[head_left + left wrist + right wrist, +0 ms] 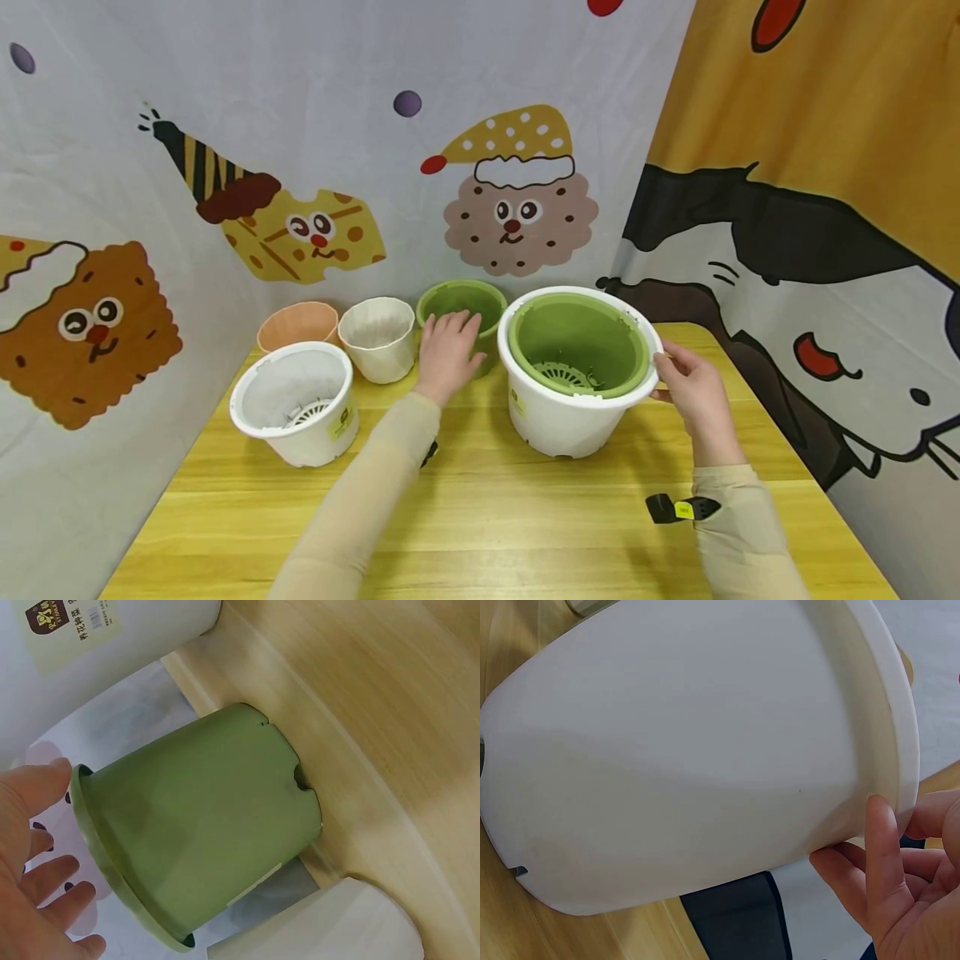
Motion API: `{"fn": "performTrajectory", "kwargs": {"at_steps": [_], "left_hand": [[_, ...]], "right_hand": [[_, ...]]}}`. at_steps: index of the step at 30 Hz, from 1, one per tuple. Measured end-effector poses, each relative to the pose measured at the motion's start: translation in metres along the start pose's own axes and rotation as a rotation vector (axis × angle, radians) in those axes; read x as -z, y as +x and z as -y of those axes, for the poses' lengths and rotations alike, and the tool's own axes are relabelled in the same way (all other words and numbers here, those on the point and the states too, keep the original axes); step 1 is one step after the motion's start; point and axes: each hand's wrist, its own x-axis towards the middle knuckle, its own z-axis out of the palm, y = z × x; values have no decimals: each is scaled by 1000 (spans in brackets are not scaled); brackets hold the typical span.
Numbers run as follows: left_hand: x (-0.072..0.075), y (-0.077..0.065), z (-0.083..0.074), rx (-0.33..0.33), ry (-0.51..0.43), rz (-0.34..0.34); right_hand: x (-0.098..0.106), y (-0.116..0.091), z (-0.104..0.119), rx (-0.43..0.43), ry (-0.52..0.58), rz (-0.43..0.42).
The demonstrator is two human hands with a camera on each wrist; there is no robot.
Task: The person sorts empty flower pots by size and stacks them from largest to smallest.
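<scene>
My left hand [448, 354] is at the near side of a green flowerpot [195, 817], fingers spread over its mouth. In the left wrist view the thumb is by the pot's rim; whether it touches cannot be told. My right hand [697, 400] pinches the right rim of a large white flowerpot [558, 429], with fingers below the lip in the right wrist view. Inside that white pot sits another green flowerpot [585, 333] with a slotted bottom.
A smaller white flowerpot [311, 442] stands on the left of the wooden table [480, 533]. Behind it are an orange pot [296, 321] and a cream faceted pot [381, 358]. A printed cloth [322, 75] hangs behind the table.
</scene>
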Motion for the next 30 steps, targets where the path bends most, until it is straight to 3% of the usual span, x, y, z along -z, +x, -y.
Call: {"fn": "performTrajectory", "kwargs": {"at_steps": [9, 18, 30], "left_hand": [[-3, 2, 0, -16, 24, -19], [-5, 3, 2, -7, 75, 7], [-11, 0, 7, -78, 93, -83]], "right_hand": [[0, 0, 1, -16, 3, 0], [0, 0, 1, -19, 4, -1], [1, 0, 0, -6, 14, 5]]}}
